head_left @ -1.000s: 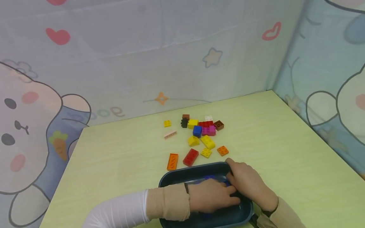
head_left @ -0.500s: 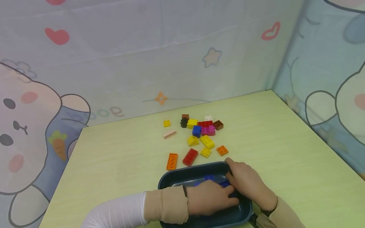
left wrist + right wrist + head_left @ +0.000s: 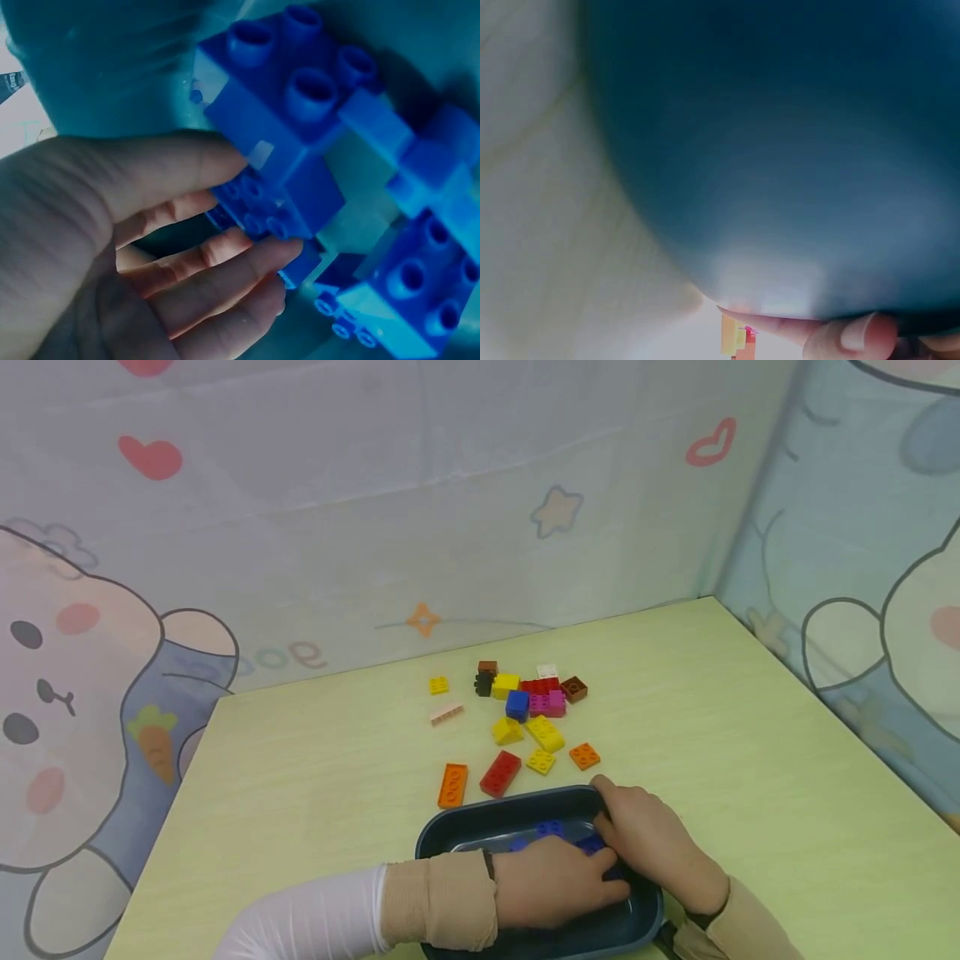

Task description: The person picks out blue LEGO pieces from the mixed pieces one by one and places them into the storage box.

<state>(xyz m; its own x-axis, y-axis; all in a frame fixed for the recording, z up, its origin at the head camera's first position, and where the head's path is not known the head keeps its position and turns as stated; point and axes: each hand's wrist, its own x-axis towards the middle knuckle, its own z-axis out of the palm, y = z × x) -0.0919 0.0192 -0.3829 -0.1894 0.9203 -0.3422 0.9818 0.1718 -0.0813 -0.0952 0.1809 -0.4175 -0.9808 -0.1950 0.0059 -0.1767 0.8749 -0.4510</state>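
Note:
In the head view a dark blue tray [image 3: 491, 814] stands at the table's front, with blue building bricks [image 3: 550, 828] inside. My left hand [image 3: 551, 881] reaches into it, back uppermost. The left wrist view shows the thumb and curled fingers around a small studded blue brick [image 3: 259, 202], the thumb tip against a larger blue brick [image 3: 292, 82] beside it. My right hand [image 3: 660, 835] grips the tray's far right corner, fingers over the rim. Its thumb and fingertips [image 3: 866, 334] show along the rim in the right wrist view, where the tray wall fills most of the picture.
Beyond the tray lie an orange brick [image 3: 453, 786], a red brick [image 3: 500, 774] and a small orange brick [image 3: 584, 756]. Farther back several yellow, blue, magenta, red, black and brown bricks cluster. A printed cloth wall [image 3: 465, 552] closes off the table's back edge.
My left hand has shifted slightly left and down inside the tray, and more of the blue bricks shows beyond it. The right hand stays on the tray's corner.

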